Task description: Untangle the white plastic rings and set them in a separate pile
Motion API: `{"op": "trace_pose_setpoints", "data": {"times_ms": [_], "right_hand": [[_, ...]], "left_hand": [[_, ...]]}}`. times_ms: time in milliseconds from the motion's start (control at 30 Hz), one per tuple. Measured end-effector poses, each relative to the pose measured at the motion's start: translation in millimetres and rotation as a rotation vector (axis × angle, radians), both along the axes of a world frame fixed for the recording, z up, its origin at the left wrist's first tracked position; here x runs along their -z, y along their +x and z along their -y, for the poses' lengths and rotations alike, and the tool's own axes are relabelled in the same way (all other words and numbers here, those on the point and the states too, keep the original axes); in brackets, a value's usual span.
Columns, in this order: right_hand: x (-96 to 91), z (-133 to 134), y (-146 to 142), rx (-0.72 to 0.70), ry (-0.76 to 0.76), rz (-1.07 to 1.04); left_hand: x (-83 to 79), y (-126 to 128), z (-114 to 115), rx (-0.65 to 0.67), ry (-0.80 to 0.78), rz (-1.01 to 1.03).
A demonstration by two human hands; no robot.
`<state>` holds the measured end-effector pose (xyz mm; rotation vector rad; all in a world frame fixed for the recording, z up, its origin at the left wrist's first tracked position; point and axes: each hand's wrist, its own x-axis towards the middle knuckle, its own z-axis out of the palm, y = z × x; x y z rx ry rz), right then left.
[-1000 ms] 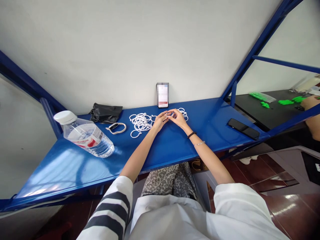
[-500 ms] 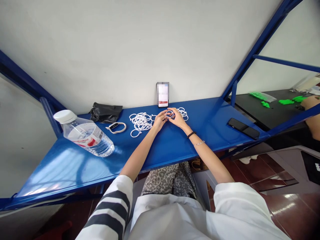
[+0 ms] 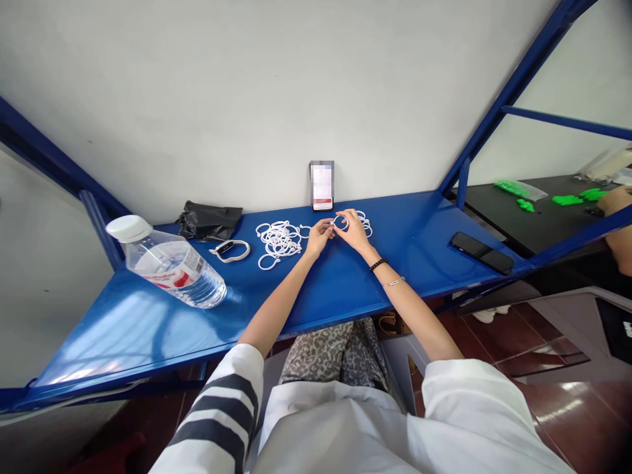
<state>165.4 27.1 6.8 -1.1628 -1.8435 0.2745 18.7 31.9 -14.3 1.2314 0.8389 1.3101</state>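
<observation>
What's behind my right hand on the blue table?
Behind your right hand, several white rings show on the blue table, partly hidden. The hand covers the rest of that spot, so whether more rings lie there can't be told.

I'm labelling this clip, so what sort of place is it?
Probably a workshop or shared workroom: a blue workbench stands along a pale wall, a heap of white rings lies on it, and a black table alongside holds green pieces.
</observation>
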Motion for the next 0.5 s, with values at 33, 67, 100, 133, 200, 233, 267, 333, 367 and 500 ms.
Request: {"op": "trace_pose_setpoints", "data": {"times_ms": [33, 67, 100, 133, 200, 233, 267, 333, 367, 500], "right_hand": [[-0.1, 0.0, 0.0, -0.002, -0.001, 0.000], [-0.2, -0.1, 0.0, -0.006, -0.004, 0.002], [-0.3, -0.2, 0.0, -0.010, -0.008, 0.008], [-0.4, -0.2, -0.1, -0.015, -0.010, 0.015], [-0.6, 0.0, -0.4, -0.031, -0.007, 0.033], [-0.7, 0.3, -0.6, -0.039, -0.004, 0.041], [-1.0, 0.7, -0.8, -0.046, -0.002, 0.047], [-1.6, 1.7, -1.1, -0.053, -0.003, 0.057], [-2.0, 2.2, -1.2, -0.054, -0.006, 0.062], [-2.9, 3.1, -1.4, -0.060, -0.004, 0.064]], "left_hand": [[0.4, 0.6, 0.2, -0.033, 0.041, -0.063], [0.6, 1.1, 0.5, -0.067, 0.076, -0.122], [0.6, 1.3, 1.0, -0.101, 0.102, -0.173], [0.4, 1.3, 1.6, -0.134, 0.122, -0.218], [-0.7, 0.9, 3.1, -0.191, 0.152, -0.293], [-1.5, 0.5, 3.9, -0.214, 0.161, -0.324], [-2.4, 0.0, 4.8, -0.234, 0.167, -0.351], [-4.1, -0.7, 6.5, -0.260, 0.177, -0.387], [-4.9, -0.9, 7.2, -0.268, 0.182, -0.395], [-6.9, -0.7, 9.1, -0.282, 0.188, -0.367]]}}
